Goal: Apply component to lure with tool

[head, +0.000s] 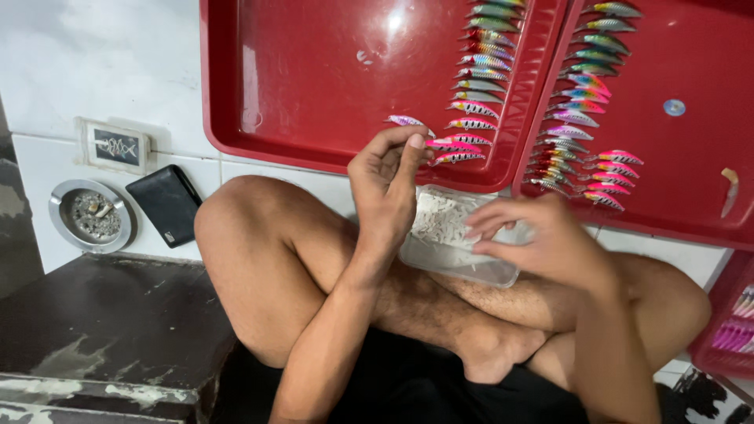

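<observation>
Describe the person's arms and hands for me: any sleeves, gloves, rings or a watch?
Both arms are bare from wrist to above the elbow, with no sleeves in view. The left hand and the right hand wear no gloves. No ring, watch or bracelet shows on either. The right hand is a little blurred, so small details on its fingers cannot be told.

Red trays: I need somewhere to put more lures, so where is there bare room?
Left tray: bare left of its lure column. Right tray: bare right of its lure rows, apart from two small bits. Crowded along the trays' shared edge.
</observation>
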